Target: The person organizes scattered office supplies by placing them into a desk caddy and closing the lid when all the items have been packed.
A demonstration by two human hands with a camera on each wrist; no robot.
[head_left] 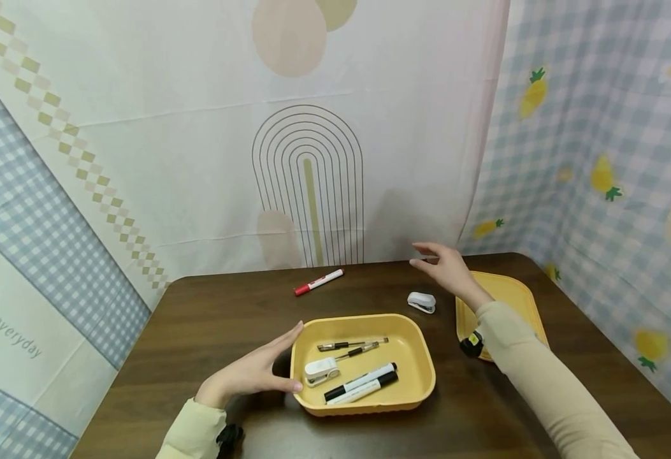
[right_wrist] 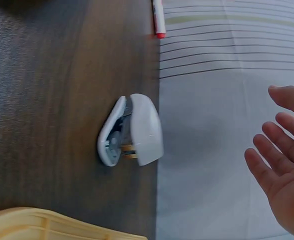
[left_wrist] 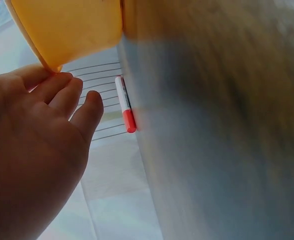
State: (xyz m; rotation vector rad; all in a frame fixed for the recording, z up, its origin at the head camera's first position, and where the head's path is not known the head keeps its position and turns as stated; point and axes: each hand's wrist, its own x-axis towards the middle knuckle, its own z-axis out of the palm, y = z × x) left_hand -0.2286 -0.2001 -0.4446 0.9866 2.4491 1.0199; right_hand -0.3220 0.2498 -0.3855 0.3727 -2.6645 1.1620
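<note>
My left hand [head_left: 255, 370] rests against the left side of a yellow plastic basket [head_left: 421, 382], thumb and forefinger spread along its rim. In the left wrist view its fingers [left_wrist: 67, 97] are loosely bent beside the basket's wall [left_wrist: 72, 30]. Inside the basket lie a white stapler [head_left: 321, 370], two black-and-clear pens [head_left: 352, 345] and two white markers with black caps [head_left: 364, 387]. My right hand [head_left: 447, 271] hovers in the air with parted fingers, holding nothing. Below it, a second white stapler [head_left: 422, 301] stands on the table, also seen in the right wrist view [right_wrist: 146, 132].
A red-capped white marker [head_left: 319, 282] lies near the table's back edge. A yellow lid-like tray [head_left: 515, 293] lies flat at the right, partly under my right forearm. Patterned cloth [head_left: 215, 159] hangs behind the brown table [head_left: 197, 319].
</note>
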